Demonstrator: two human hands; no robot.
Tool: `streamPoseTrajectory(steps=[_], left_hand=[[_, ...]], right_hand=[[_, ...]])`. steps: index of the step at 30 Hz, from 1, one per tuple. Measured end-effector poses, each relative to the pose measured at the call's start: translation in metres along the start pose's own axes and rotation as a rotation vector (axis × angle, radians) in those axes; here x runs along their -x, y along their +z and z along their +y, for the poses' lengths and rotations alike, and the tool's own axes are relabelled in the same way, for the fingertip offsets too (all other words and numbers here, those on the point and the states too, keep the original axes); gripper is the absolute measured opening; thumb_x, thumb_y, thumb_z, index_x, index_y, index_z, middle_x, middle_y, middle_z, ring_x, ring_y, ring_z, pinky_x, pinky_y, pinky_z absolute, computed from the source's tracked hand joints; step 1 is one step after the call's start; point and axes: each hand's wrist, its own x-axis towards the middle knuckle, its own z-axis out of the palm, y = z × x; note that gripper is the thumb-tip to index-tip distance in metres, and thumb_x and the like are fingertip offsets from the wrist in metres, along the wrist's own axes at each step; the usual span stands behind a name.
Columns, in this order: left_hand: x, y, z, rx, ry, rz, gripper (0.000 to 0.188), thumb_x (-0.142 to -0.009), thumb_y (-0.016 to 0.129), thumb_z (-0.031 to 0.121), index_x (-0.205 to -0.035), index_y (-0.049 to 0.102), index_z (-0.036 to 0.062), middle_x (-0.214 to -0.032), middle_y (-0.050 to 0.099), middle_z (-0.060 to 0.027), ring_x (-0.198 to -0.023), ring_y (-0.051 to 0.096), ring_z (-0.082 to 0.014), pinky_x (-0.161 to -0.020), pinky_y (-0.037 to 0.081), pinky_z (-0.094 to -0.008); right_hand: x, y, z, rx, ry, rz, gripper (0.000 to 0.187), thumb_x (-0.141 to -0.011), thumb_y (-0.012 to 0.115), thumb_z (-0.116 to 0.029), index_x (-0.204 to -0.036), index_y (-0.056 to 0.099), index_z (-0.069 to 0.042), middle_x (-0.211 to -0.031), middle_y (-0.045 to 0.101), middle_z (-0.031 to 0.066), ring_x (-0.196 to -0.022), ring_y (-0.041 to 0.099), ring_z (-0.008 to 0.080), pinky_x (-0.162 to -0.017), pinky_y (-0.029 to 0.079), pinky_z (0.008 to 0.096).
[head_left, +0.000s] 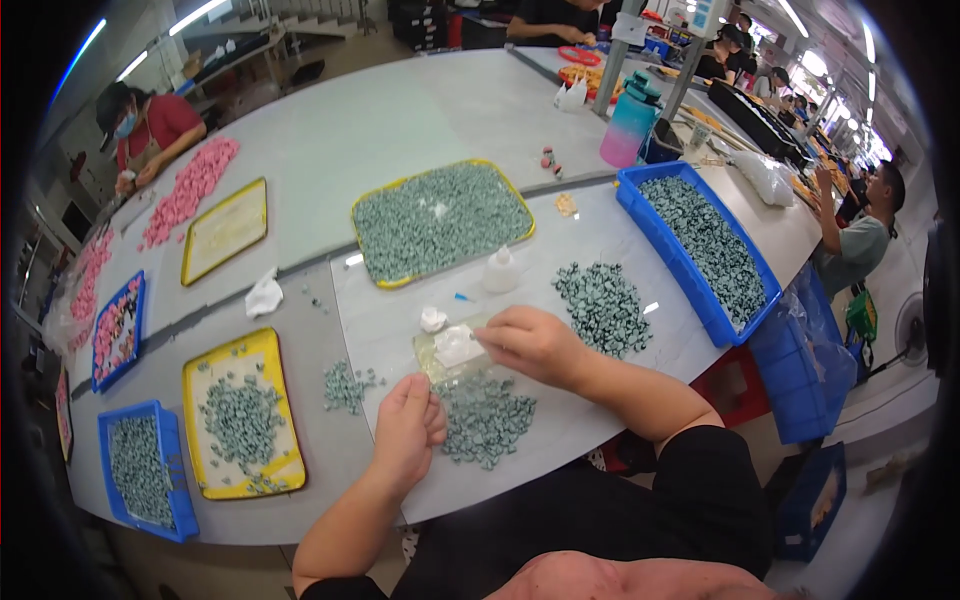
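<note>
My left hand (408, 425) is closed, thumb pressed to the forefinger. It is raised at the left side of a pile of small grey-green pieces (488, 425). My right hand (530, 345) is also closed in a pinch, over the right side of a folded white tissue (457, 346). What either hand pinches is too small to make out. The tissue lies on a pale yellowish plate (428, 358). Behind it stand a white squeeze bottle (500, 272) and a crumpled white wad (433, 319). Darker green pieces (603, 310) are heaped to the right of my right hand.
A yellow-rimmed tray (372, 275) full of green pieces sits ahead, another (192, 420) at left. Blue bins (632, 200) with green pieces flank me. A blue-pink bottle (627, 125) stands at back right. A person in red (172, 122) works at far left beside pink pieces (195, 185).
</note>
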Motion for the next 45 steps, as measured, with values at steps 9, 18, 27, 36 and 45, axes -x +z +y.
streamPoseTrajectory(steps=[9,18,27,36,45], left_hand=[[-0.038,-0.063,-0.004,0.029,-0.041,0.046,0.017,-0.094,0.045,0.020,-0.089,0.048,0.0042,-0.070,0.045,-0.0004,-0.051,0.032,-0.0052,-0.040,0.024,-0.0178],[-0.049,-0.097,-0.009,0.080,-0.023,0.027,0.016,-0.090,0.051,0.009,-0.103,0.049,0.0006,-0.088,0.054,-0.0062,-0.053,0.035,-0.0038,-0.043,0.029,-0.0169],[-0.052,-0.114,-0.005,0.053,0.006,0.023,0.019,-0.088,0.054,0.008,-0.105,0.049,0.0004,-0.093,0.055,-0.0079,-0.054,0.036,-0.0042,-0.044,0.032,-0.0162],[-0.025,-0.083,0.010,0.073,0.046,0.013,0.016,-0.094,0.044,0.020,-0.088,0.046,0.0058,-0.072,0.046,-0.0014,-0.050,0.032,-0.0057,-0.040,0.024,-0.0179],[-0.009,-0.054,0.014,0.124,-0.070,-0.051,0.018,-0.095,0.042,0.023,-0.088,0.044,0.0065,-0.069,0.040,-0.0003,-0.052,0.032,-0.0073,-0.042,0.024,-0.0190]], right_hand=[[0.003,0.072,0.036,0.136,-0.048,-0.051,0.031,-0.065,0.067,0.002,-0.095,0.062,0.000,-0.081,0.058,0.0082,-0.070,0.057,0.0222,-0.060,0.047,0.0308],[0.002,0.112,0.039,0.233,-0.147,-0.151,0.036,-0.064,0.059,-0.004,-0.100,0.060,0.000,-0.086,0.057,0.0094,-0.074,0.057,0.0240,-0.063,0.047,0.0327],[-0.006,0.133,0.035,0.315,-0.195,-0.218,0.039,-0.062,0.057,-0.004,-0.100,0.059,0.003,-0.087,0.056,0.0097,-0.076,0.057,0.0246,-0.065,0.048,0.0333],[-0.020,0.101,0.011,0.085,-0.053,-0.038,0.030,-0.065,0.067,0.001,-0.094,0.062,-0.001,-0.082,0.058,0.0079,-0.070,0.057,0.0216,-0.060,0.048,0.0306],[-0.019,0.072,-0.019,-0.318,0.353,-0.004,0.017,-0.071,0.066,0.002,-0.087,0.066,-0.001,-0.079,0.062,0.0074,-0.069,0.059,0.0153,-0.059,0.047,0.0249]])
